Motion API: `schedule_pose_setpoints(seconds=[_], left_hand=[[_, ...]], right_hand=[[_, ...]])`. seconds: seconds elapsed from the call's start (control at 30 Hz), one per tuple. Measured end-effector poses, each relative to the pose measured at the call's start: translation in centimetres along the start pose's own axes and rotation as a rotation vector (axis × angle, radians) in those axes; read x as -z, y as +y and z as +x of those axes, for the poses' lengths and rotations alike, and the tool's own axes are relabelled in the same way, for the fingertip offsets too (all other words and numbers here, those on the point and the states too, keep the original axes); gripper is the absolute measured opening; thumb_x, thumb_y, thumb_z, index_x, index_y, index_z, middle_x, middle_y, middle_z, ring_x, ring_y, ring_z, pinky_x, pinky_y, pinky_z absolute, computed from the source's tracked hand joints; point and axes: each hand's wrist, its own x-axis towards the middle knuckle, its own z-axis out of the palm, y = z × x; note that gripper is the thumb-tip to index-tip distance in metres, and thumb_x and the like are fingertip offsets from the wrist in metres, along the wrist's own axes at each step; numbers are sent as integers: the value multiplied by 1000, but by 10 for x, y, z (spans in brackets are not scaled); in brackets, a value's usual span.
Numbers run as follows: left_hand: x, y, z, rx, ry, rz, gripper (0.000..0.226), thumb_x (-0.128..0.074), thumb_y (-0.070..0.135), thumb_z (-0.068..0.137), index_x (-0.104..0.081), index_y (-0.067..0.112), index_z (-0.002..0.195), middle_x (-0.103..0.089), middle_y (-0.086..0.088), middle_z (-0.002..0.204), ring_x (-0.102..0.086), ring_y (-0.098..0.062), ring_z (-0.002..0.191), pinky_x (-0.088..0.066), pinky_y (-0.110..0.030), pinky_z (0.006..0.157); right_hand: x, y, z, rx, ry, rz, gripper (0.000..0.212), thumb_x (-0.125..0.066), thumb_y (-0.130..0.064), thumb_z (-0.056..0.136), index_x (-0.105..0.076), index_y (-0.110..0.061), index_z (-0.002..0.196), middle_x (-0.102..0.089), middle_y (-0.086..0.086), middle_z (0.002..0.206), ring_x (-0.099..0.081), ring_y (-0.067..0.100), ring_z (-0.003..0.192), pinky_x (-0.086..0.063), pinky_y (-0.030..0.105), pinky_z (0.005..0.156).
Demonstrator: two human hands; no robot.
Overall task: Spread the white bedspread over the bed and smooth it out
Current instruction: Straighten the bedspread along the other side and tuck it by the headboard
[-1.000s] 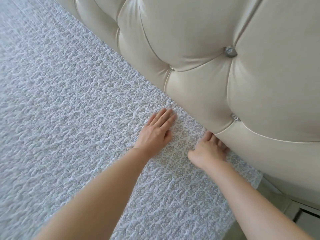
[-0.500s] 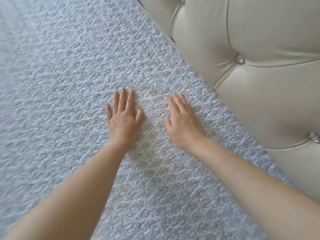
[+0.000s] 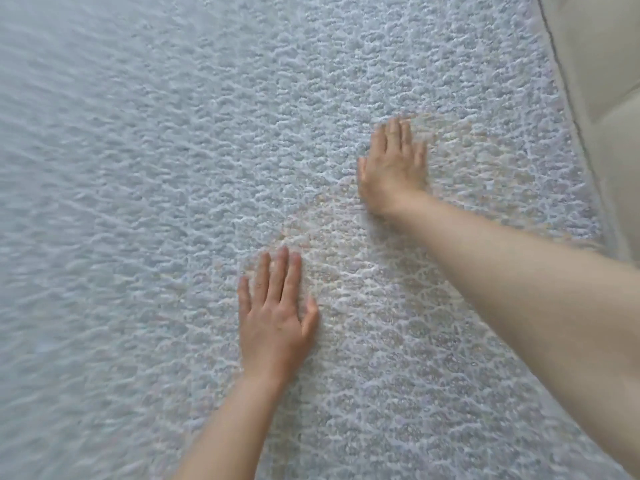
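The white bedspread (image 3: pixel 145 174), with a raised bubbly pattern, covers the bed and fills nearly the whole head view. My left hand (image 3: pixel 275 318) lies palm down on it below the middle, fingers straight and slightly spread. My right hand (image 3: pixel 393 166) presses flat on the cloth farther up and to the right, fingers together and blurred by motion. Both forearms reach in from the bottom and right edges. Neither hand grips the fabric.
The cream padded headboard (image 3: pixel 609 98) runs along the right edge, and the bedspread's edge meets it there. The bed surface stretches away to the left and upward.
My right hand left the gap at the headboard and both hands slid flat across the bedspread away from it. The view swung left, so the headboard now shows only at the right edge.
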Motion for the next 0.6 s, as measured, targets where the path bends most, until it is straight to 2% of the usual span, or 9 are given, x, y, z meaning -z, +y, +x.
schedule_pose_setpoints(seconds=[0.07, 0.1, 0.2, 0.27, 0.33, 0.4, 0.47, 0.53, 0.6], left_hand=[[-3, -10, -22, 46, 18, -1, 68, -29, 43, 97, -15, 21, 159, -8, 3, 167, -4, -19, 155, 1, -44, 124], [-4, -14, -33, 71, 19, -2, 68, -28, 43, 98, -12, 21, 160, -6, 3, 168, -2, -19, 155, 1, -44, 124], [-8, -29, -79, 148, 18, -37, 68, -29, 41, 98, -10, 20, 160, -4, 4, 168, -2, -17, 155, -2, -46, 123], [-11, -44, -115, 135, 12, -43, 68, -33, 37, 96, -15, 20, 159, -8, 3, 168, -6, -18, 154, -5, -47, 123], [-10, -69, -148, 101, 9, -13, 66, -36, 35, 95, -22, 22, 158, -14, 2, 167, -12, -19, 153, -6, -47, 123], [-8, -97, -174, 173, -5, -3, 63, -34, 35, 96, -23, 24, 158, -15, 2, 167, -11, -18, 153, -5, -46, 122], [-2, -124, -194, 422, -13, -70, 62, -25, 43, 99, -13, 32, 159, -5, 9, 168, 0, -12, 154, 1, -46, 122], [0, -148, -213, 708, 49, -141, 64, -18, 52, 97, -7, 37, 158, 3, 15, 167, 8, -6, 152, 5, -47, 122], [-2, -167, -225, 883, 150, -158, 66, -20, 53, 95, -12, 36, 158, -1, 14, 167, 5, -6, 153, 2, -52, 122]], right_hand=[[-26, -38, -26, 45, 37, 14, 60, -19, -27, 103, -1, -4, 155, 8, 20, 162, 9, 34, 150, 0, 54, 121], [-41, -53, -49, 152, 53, 16, 59, -21, -23, 103, -2, -3, 155, 6, 21, 162, 8, 35, 150, -2, 54, 121], [-78, -86, -135, 749, -97, 27, 58, -21, -14, 98, -13, -7, 155, -4, 17, 163, 2, 32, 151, -4, 49, 123], [-75, -96, -163, 999, -288, 103, 57, -22, -10, 96, -23, -10, 154, -17, 11, 162, -8, 25, 151, -9, 43, 124], [-61, -111, -146, 956, -305, 272, 54, -31, -4, 99, -30, -10, 152, -29, 6, 159, -17, 20, 150, -17, 39, 123], [-51, -122, -106, 803, -138, 256, 51, -31, -14, 102, -27, -10, 153, -30, 7, 159, -18, 21, 150, -19, 41, 122], [-41, -128, -52, 623, -25, 65, 56, -23, -28, 104, -13, -9, 156, -16, 10, 163, -9, 27, 151, -13, 44, 123], [-34, -134, -15, 416, -33, -121, 63, -13, -40, 103, 0, -9, 156, -1, 15, 164, 2, 33, 151, -3, 46, 123], [-39, -152, -11, 276, -54, -193, 69, -10, -49, 101, 5, -10, 156, 7, 20, 162, 9, 39, 149, 0, 52, 122]])
